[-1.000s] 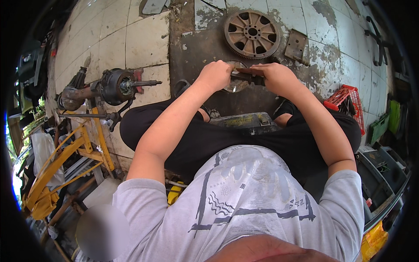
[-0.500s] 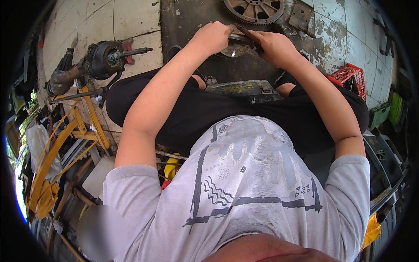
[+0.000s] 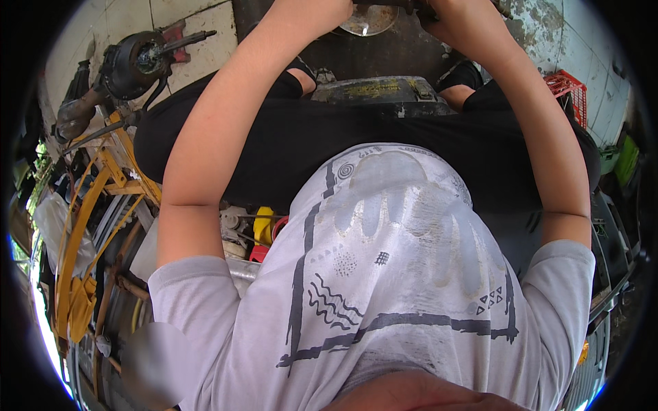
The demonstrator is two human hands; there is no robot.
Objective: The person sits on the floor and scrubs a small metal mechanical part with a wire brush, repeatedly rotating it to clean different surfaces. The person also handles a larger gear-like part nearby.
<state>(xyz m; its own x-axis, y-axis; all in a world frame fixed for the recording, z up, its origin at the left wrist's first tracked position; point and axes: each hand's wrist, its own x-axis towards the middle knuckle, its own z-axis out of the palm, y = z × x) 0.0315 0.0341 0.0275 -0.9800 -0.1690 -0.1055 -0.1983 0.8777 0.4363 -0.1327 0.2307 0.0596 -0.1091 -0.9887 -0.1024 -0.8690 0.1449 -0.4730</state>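
Note:
At the top edge of the view, my left hand [image 3: 323, 12] is closed, its upper part cut off by the frame. My right hand [image 3: 460, 24] is curled around a dark metal part [image 3: 392, 3] that reaches across between both hands. Only the lower side of that part shows, so its full shape is hidden. Just below it, on the dark floor, lies a shiny round metal piece [image 3: 369, 22]. Between my legs sits a worn dark case [image 3: 373, 89] with faded yellow markings.
On the left stands a greasy hub with a shaft [image 3: 137, 63], close to my left knee. Behind it are a yellow metal frame [image 3: 83, 240] and scattered rods. Yellow and red machine pieces [image 3: 264, 226] lie by my left elbow. A red plastic crate [image 3: 570, 97] stands at the right.
Both hands have shifted toward the top edge, still at the metal part. The view has tilted back toward my body, and the large toothed wheel and rusty plate have left it.

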